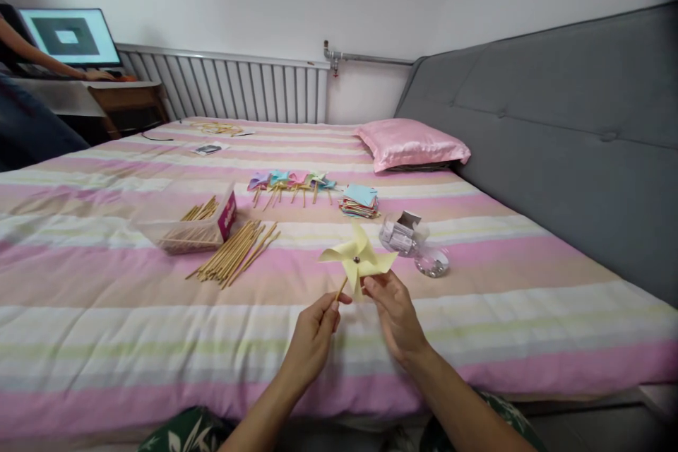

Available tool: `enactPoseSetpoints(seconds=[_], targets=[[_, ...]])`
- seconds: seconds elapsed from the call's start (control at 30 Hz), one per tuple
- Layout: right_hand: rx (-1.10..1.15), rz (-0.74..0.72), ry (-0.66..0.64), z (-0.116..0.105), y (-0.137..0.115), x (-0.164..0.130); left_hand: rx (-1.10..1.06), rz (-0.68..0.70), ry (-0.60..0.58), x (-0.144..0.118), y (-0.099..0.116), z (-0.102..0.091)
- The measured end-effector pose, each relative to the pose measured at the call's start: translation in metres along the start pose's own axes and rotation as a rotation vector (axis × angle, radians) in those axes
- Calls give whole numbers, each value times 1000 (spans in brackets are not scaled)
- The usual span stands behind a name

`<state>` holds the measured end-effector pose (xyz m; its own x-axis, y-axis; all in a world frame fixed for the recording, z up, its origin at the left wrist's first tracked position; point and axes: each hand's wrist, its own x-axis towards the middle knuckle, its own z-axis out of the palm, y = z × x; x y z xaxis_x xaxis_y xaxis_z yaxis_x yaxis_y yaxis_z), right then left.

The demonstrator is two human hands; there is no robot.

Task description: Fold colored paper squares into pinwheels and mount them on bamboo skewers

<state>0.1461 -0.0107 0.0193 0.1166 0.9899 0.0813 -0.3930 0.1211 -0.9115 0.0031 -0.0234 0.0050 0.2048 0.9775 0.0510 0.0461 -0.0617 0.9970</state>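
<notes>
A pale yellow paper pinwheel [358,258] with a dark pin at its centre is raised over the striped bed [106,318]. My left hand [314,335] pinches its thin wooden stick from below. My right hand [395,314] holds the lower edge of a paper blade. Loose wooden sticks [233,254] lie in a heap to the left, beside a clear box [191,222] with more sticks.
A row of finished coloured pinwheels [291,182] and a stack of paper squares [360,200] lie farther back. A small clear container [407,234] and its lid [431,263] sit right of my hands. Pink pillow [410,143] and grey headboard [556,127] at right. Another person sits at a monitor [68,37] far left.
</notes>
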Motion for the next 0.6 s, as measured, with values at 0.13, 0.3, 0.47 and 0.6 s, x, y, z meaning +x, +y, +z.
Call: enactPoseSetpoints(seconds=[0.13, 0.3, 0.47, 0.6], targets=[[55, 7, 156, -3, 5, 4, 70, -13, -57, -3, -3, 7], [106, -3, 165, -3, 2, 6, 140, -16, -95, -4, -4, 12], [165, -14, 124, -2, 3, 6, 146, -32, -105, -5, -5, 14], [189, -23, 116, -3, 4, 7, 125, -40, -116, -5, -6, 16]])
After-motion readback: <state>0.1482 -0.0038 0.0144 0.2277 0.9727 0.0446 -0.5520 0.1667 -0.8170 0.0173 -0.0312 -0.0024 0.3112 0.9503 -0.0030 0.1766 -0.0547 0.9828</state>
